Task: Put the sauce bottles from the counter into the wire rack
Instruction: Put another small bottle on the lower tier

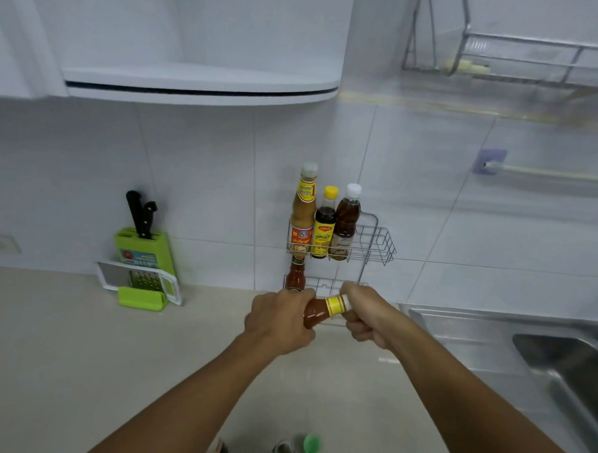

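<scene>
An orange-red sauce bottle (pixel 316 314) with a yellow neck band lies tilted between my hands, in front of the lower tier of the wire rack (pixel 380 243) on the tiled wall. My left hand (pixel 278 323) grips its body and my right hand (pixel 364 314) is closed around its cap end. The upper tier holds three bottles: a tall tan one (pixel 303 212), a dark one with a yellow cap (pixel 325 224) and a brown one with a white cap (pixel 345 225). A red bottle (pixel 295 274) stands in the lower tier. Three more bottle tops (pixel 284 451) show on the counter at the bottom edge.
A green knife block (pixel 140 250) with a grater and slicer stands at the back left of the beige counter (pixel 79 353). A steel sink (pixel 559 357) lies to the right. A rounded white shelf hangs above, and a wall dish rack at the top right.
</scene>
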